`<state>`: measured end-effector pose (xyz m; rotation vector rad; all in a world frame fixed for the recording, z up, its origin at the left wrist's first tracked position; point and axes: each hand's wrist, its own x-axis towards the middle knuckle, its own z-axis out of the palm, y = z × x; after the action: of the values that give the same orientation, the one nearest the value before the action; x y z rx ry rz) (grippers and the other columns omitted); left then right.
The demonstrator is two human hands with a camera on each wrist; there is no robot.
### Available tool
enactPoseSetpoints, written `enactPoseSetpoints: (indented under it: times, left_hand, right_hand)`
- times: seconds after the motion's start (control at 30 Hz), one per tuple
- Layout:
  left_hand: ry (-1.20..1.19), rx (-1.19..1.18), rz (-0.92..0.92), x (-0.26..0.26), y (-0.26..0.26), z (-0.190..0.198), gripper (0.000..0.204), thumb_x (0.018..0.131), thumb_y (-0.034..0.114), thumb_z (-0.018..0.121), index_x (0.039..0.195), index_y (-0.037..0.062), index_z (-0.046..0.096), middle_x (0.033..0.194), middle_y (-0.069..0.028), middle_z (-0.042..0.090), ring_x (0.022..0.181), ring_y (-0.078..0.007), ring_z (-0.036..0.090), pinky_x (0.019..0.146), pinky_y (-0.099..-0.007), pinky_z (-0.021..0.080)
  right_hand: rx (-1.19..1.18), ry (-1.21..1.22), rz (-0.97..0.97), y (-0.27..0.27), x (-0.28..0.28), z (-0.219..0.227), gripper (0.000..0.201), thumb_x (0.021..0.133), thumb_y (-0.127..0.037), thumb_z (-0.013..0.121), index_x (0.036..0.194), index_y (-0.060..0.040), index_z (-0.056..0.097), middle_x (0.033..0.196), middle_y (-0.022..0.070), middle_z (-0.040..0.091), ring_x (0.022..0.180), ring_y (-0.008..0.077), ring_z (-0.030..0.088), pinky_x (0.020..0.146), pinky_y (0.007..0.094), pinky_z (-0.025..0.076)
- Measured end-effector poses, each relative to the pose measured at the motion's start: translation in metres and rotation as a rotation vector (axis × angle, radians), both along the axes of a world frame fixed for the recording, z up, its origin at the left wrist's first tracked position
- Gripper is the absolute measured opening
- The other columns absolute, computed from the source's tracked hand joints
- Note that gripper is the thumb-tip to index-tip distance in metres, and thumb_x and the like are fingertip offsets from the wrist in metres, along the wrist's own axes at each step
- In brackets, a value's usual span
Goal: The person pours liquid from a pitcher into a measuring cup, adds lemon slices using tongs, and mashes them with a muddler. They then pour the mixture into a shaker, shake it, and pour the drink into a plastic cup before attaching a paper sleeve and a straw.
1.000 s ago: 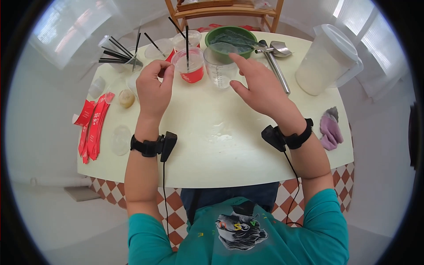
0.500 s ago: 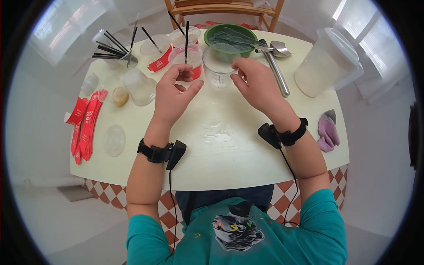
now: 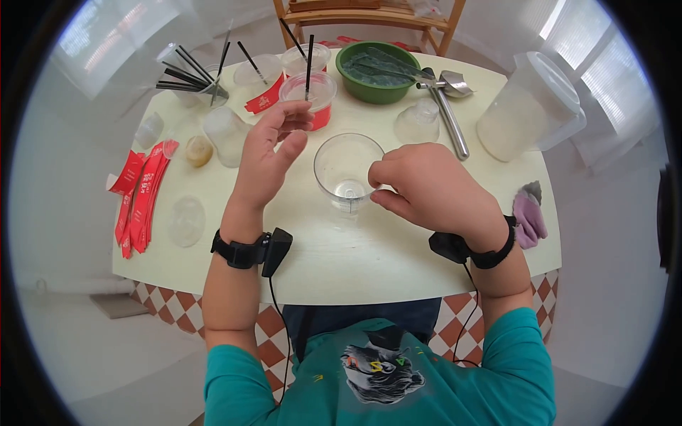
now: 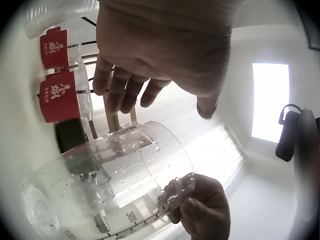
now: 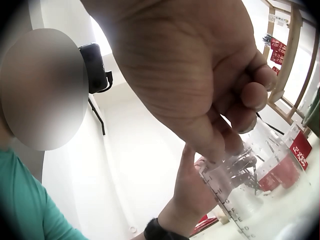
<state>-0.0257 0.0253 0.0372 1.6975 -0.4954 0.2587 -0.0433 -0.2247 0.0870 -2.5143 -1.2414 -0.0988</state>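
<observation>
My right hand (image 3: 433, 188) pinches the rim of a clear measuring cup (image 3: 348, 169) between thumb and fingers. The cup is tilted, its mouth toward the head camera. In the left wrist view, droplets cling to the wall of the measuring cup (image 4: 117, 160), and a printed scale runs along it. Left of the cup, my left hand (image 3: 268, 163) hovers with loosely bent fingers and holds nothing. Just beyond its fingertips stands a tub with a red band (image 3: 322, 117), a black straw (image 3: 310, 67) upright in it.
Behind stand a green bowl (image 3: 376, 93), a metal rod (image 3: 452, 128) and a clear cup (image 3: 418, 122). A pitcher (image 3: 518, 117) and a purple cloth (image 3: 527, 220) lie right. Red paper sleeves (image 3: 145, 195), a clear lid (image 3: 187, 222) and a straw holder (image 3: 214, 94) are left.
My right hand has brought the measuring cup from the back of the table toward me and tilted it. The left hand moved right from beside the red-banded tub, then slightly back left.
</observation>
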Motion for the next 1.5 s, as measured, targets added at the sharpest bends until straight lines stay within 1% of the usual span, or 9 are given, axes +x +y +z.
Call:
enactPoseSetpoints:
  times: [0.17, 0.43, 0.67, 0.83, 1.13, 1.27, 1.37, 1.43, 1.5]
  left_hand:
    - [-0.145, 0.104, 0.319, -0.008, 0.049, 0.010, 0.028, 0.090, 0.022, 0.064, 0.107, -0.0005, 0.063, 0.098, -0.0064, 0.066, 0.090, -0.0125, 0.060, 0.081, -0.0266, 0.047]
    - [-0.075, 0.657, 0.984, 0.008, 0.185, -0.006, 0.037, 0.083, 0.027, 0.071, 0.106, -0.0010, 0.064, 0.104, -0.0151, 0.067, 0.096, -0.0253, 0.064, 0.083, -0.0343, 0.049]
    - [-0.073, 0.694, 0.949, 0.004, 0.198, -0.022, 0.030, 0.081, 0.022, 0.070, 0.100, -0.0008, 0.066, 0.101, -0.0181, 0.066, 0.100, -0.0306, 0.063, 0.084, -0.0374, 0.048]
    - [-0.250, 0.999, 1.039, 0.018, 0.205, -0.012, 0.016, 0.082, 0.017, 0.066, 0.089, 0.0028, 0.067, 0.093, -0.0157, 0.066, 0.091, -0.0308, 0.065, 0.074, -0.0380, 0.048]
    - [-0.210, 0.526, 1.135, 0.006, 0.157, 0.003, 0.020, 0.086, 0.021, 0.064, 0.087, 0.0017, 0.067, 0.082, -0.0107, 0.066, 0.075, -0.0242, 0.065, 0.069, -0.0356, 0.049]
    - [-0.299, 0.722, 1.298, 0.018, 0.181, -0.009, 0.027, 0.085, 0.026, 0.066, 0.088, -0.0006, 0.066, 0.082, -0.0119, 0.066, 0.078, -0.0252, 0.065, 0.071, -0.0368, 0.049]
    - [-0.106, 0.574, 1.340, 0.033, 0.221, -0.027, 0.032, 0.083, 0.029, 0.068, 0.089, -0.0017, 0.065, 0.082, -0.0130, 0.065, 0.080, -0.0276, 0.063, 0.074, -0.0393, 0.048]
    - [-0.009, 0.810, 1.324, 0.035, 0.248, -0.040, 0.031, 0.082, 0.029, 0.068, 0.089, -0.0017, 0.064, 0.074, -0.0108, 0.063, 0.067, -0.0231, 0.062, 0.062, -0.0372, 0.049]
    - [0.197, 0.607, 1.238, 0.034, 0.245, -0.036, 0.029, 0.083, 0.026, 0.067, 0.089, -0.0018, 0.064, 0.071, -0.0094, 0.062, 0.060, -0.0196, 0.060, 0.054, -0.0347, 0.047]
  right_hand:
    - [-0.022, 0.067, 0.061, -0.003, -0.005, 0.005, 0.013, 0.078, -0.016, 0.068, 0.077, -0.0050, 0.062, 0.069, 0.0118, 0.060, 0.074, 0.0329, 0.061, 0.066, 0.0428, 0.048]
    - [0.022, 0.115, 0.076, -0.005, -0.003, 0.009, 0.015, 0.075, -0.016, 0.071, 0.084, -0.0052, 0.068, 0.077, 0.0117, 0.065, 0.078, 0.0321, 0.062, 0.068, 0.0426, 0.048]
    - [0.024, 0.100, 0.068, -0.002, -0.002, 0.007, 0.013, 0.075, -0.015, 0.072, 0.083, -0.0049, 0.068, 0.078, 0.0108, 0.065, 0.078, 0.0313, 0.062, 0.069, 0.0418, 0.048]
    - [0.023, 0.100, 0.060, -0.002, -0.002, 0.005, 0.013, 0.075, -0.015, 0.071, 0.083, -0.0052, 0.068, 0.079, 0.0104, 0.065, 0.078, 0.0307, 0.062, 0.070, 0.0414, 0.048]
    - [0.112, 0.120, 0.091, -0.009, 0.007, 0.002, 0.027, 0.075, -0.020, 0.074, 0.095, -0.0052, 0.066, 0.075, 0.0093, 0.063, 0.075, 0.0291, 0.061, 0.067, 0.0395, 0.047]
    - [0.166, 0.110, 0.050, -0.009, 0.010, 0.005, 0.028, 0.076, -0.021, 0.074, 0.098, -0.0052, 0.066, 0.073, 0.0088, 0.063, 0.070, 0.0281, 0.061, 0.064, 0.0386, 0.047]
    - [0.298, 0.078, -0.020, -0.015, 0.023, 0.001, 0.026, 0.077, -0.021, 0.072, 0.098, -0.0055, 0.066, 0.070, 0.0086, 0.062, 0.065, 0.0273, 0.060, 0.060, 0.0376, 0.046]
    - [0.373, 0.098, -0.077, -0.019, 0.035, -0.002, 0.023, 0.077, -0.020, 0.071, 0.094, -0.0049, 0.067, 0.068, 0.0084, 0.062, 0.061, 0.0245, 0.060, 0.058, 0.0351, 0.046]
    - [0.432, 0.125, -0.287, -0.024, 0.050, -0.009, 0.020, 0.077, -0.019, 0.071, 0.089, -0.0037, 0.068, 0.067, 0.0079, 0.062, 0.059, 0.0217, 0.058, 0.058, 0.0332, 0.046]
